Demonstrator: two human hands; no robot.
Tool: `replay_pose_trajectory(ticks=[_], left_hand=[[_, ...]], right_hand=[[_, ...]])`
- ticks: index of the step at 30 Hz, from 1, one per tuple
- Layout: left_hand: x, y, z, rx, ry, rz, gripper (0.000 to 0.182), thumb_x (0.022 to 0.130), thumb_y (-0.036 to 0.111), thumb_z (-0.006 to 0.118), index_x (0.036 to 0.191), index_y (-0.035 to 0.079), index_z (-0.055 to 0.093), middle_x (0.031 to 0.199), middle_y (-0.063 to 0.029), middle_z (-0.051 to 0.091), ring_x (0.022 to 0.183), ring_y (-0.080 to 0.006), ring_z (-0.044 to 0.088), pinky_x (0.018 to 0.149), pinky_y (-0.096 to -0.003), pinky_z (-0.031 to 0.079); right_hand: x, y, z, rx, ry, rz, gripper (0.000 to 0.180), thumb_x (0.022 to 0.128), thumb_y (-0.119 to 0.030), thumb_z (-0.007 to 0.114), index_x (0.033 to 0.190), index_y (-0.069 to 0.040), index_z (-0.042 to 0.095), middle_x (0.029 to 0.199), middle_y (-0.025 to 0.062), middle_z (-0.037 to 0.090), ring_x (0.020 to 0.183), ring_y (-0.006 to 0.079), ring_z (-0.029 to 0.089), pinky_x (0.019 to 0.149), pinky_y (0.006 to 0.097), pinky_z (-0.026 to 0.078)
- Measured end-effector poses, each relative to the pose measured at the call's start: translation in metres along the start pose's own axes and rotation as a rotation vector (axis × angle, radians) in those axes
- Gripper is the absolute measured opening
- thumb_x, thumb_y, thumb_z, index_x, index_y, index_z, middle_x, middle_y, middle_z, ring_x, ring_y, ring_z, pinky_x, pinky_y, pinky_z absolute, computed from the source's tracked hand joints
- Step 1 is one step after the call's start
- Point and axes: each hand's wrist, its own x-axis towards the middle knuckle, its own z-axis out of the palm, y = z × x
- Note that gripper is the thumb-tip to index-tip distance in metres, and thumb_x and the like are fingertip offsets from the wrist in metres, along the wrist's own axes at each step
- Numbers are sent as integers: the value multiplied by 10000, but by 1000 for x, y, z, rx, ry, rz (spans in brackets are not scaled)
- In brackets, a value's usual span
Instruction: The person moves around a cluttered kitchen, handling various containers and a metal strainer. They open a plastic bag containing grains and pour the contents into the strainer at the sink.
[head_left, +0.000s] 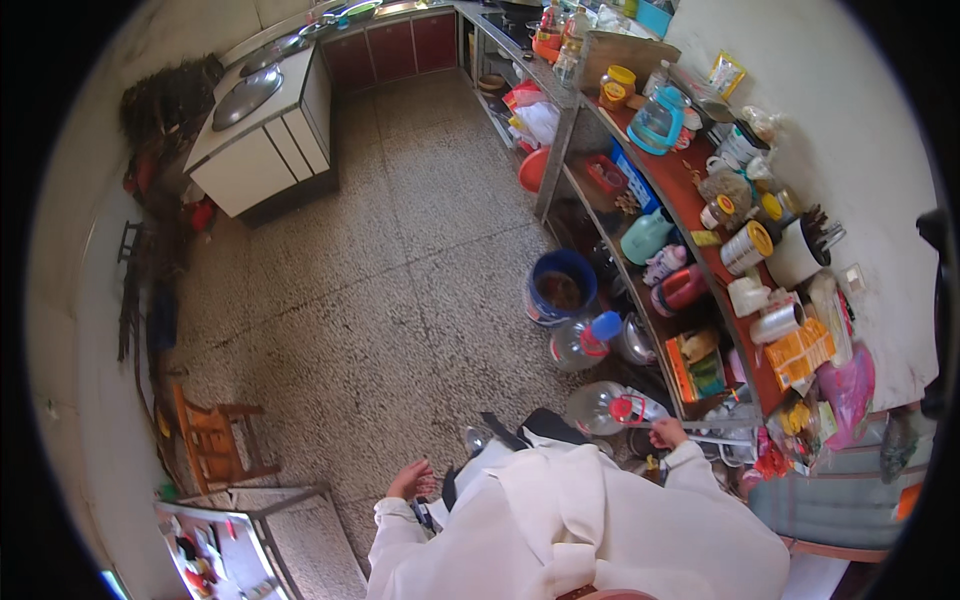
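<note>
My left hand (412, 480) hangs beside my body on the left, fingers loosely bent and nothing seen in it. To the right, my right hand (667, 433) is at the lower front corner of the shelf unit (742, 341). Its fingers are partly curled, and whether they touch the metal rail is unclear. Just left of it lies or stands a large clear plastic bottle (592, 407) with a red cap and handle. Farther off are another clear bottle (574, 345) with a blue top and a blue bucket (562, 279) holding something brownish.
Jars, bags and a blue-lidded jug (658, 124) crowd the shelf top. A tiled stove (262, 161) with metal lids stands far left, a wooden chair (217, 435) at near left. A glass-topped table (832, 502) is at lower right. Speckled floor (360, 322) stretches ahead.
</note>
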Motion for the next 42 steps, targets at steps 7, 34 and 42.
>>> replay_pose_trajectory(ticks=[7, 34, 42], left_hand=[[46, 210, -3, 204, 321, 368, 376, 871, 295, 567, 1161, 57, 540, 805, -55, 603, 624, -181, 611, 512, -320, 510], [281, 574, 186, 1442, 188, 90, 784, 733, 433, 697, 1266, -64, 408, 1139, -290, 558, 1089, -389, 538, 914, -432, 442], [304, 574, 194, 1446, 384, 21, 883, 695, 407, 703, 1374, 19, 294, 1250, -404, 371, 1060, -499, 505, 906, -471, 436]], right_hand=[[34, -60, 14, 310, 98, 95, 149, 859, -192, 537, 806, -64, 592, 673, 52, 613, 513, 133, 590, 447, 278, 502], [206, -528, 3, 83, 450, -226, 148, 901, -127, 551, 990, -11, 579, 808, 11, 601, 698, 67, 560, 643, 205, 466], [281, -521, 55, 164, 457, -208, 178, 919, -125, 540, 1038, 5, 558, 879, 32, 609, 798, 90, 578, 753, 236, 480]])
